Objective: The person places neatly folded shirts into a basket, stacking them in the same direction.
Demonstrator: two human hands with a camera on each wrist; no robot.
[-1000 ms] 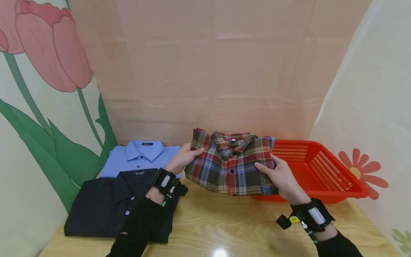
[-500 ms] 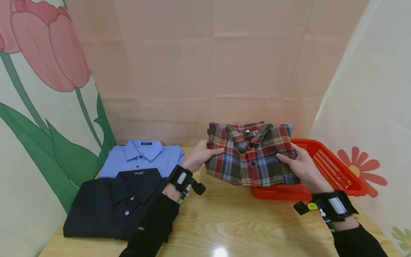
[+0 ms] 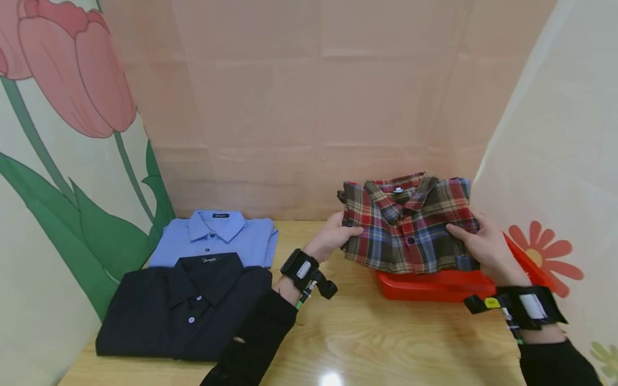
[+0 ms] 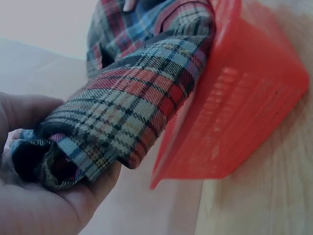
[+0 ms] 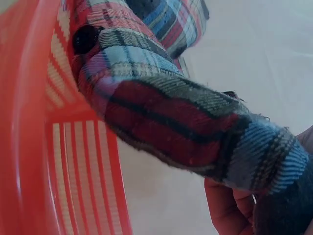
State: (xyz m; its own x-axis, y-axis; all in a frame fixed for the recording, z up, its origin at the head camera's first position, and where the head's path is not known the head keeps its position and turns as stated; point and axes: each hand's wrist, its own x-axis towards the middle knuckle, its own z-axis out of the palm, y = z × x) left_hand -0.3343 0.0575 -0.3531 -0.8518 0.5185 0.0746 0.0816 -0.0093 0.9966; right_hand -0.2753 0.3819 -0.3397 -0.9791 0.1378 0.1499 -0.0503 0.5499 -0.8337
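A folded plaid shirt [image 3: 410, 230] in red, blue and olive hangs over the red plastic basket [image 3: 434, 287], collar toward the back wall. My left hand [image 3: 333, 234] grips its left side, thumb on top and fingers underneath. At the opposite side my right hand [image 3: 487, 246] pinches it the same way. The left wrist view shows the rolled edge of the plaid shirt [image 4: 127, 103] in the palm, beside the basket wall [image 4: 244, 98]. In the right wrist view, fingers [image 5: 227, 208] curl under the plaid shirt [image 5: 161, 122] by the slotted basket [image 5: 88, 171].
To the left on the wooden table [image 3: 347, 343], a folded black shirt [image 3: 159, 316] overlaps the front of a folded light blue shirt [image 3: 188, 244]. A pinkish sheet [image 3: 309, 107] covers the back wall. A white panel [image 3: 569, 150] with flowers bounds the right side.
Both hands have carried the plaid shirt to the right and slightly back, from beside the basket to over it. The black and blue shirts have stayed in place.
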